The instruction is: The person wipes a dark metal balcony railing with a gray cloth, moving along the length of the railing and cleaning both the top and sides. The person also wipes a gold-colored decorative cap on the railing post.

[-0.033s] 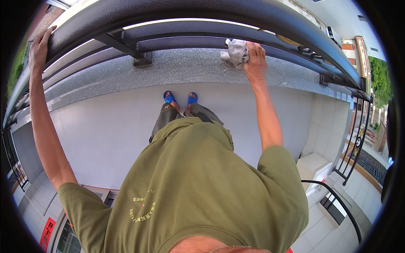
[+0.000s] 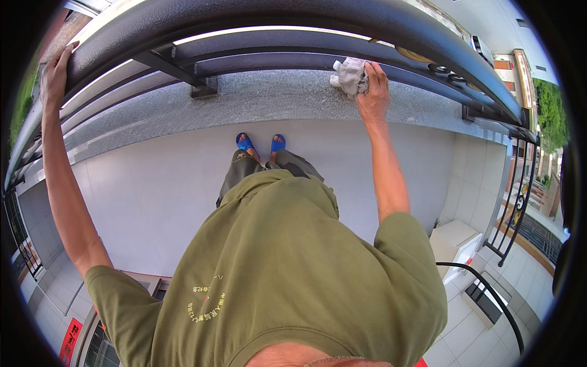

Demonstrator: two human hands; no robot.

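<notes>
A crumpled light grey cloth is bunched in my right hand, whose fingers are closed round it. Cloth and hand are at the speckled grey stone ledge, close to the lower dark bars of a metal railing. Whether the cloth touches a bar I cannot tell. At the far left, my left hand grips the thick dark handrail, its fingertips curled over the edge. The handrail arches across the top of the view, above the lower bars.
A short dark post stands on the ledge left of centre. Below lies pale floor, with my feet in blue slippers. At the right are a white box-shaped thing, a black curved tube and more railing.
My right hand and the cloth have shifted slightly to the right along the ledge. My left hand stays on the handrail.
</notes>
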